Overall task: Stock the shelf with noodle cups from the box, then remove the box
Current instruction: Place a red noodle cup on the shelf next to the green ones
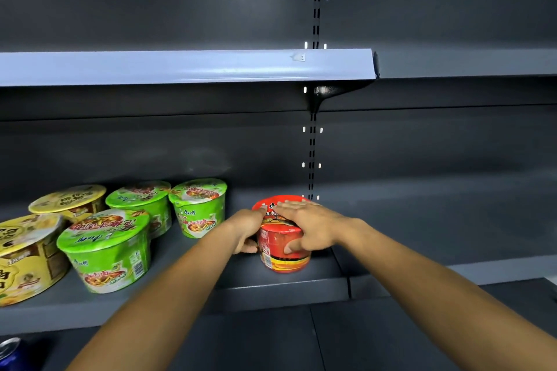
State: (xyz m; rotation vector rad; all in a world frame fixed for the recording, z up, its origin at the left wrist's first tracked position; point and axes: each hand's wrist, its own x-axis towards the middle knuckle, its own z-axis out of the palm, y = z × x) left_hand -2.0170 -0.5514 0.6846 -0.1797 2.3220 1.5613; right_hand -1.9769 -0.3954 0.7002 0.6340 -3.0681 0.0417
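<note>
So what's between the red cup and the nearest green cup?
Only the left hand, gripping the red cup, over bare shelf, per the head view.

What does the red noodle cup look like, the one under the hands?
The red noodle cup is a round tub in shiny wrap, with white writing on its red lid, a white label on its side and a yellow-orange band near the bottom. It stands upright near the front of the dark grey shelf, apart from the green noodle cups to its left. The right hand lies over the lid with its thumb on the side; the left hand holds the left side.
</note>
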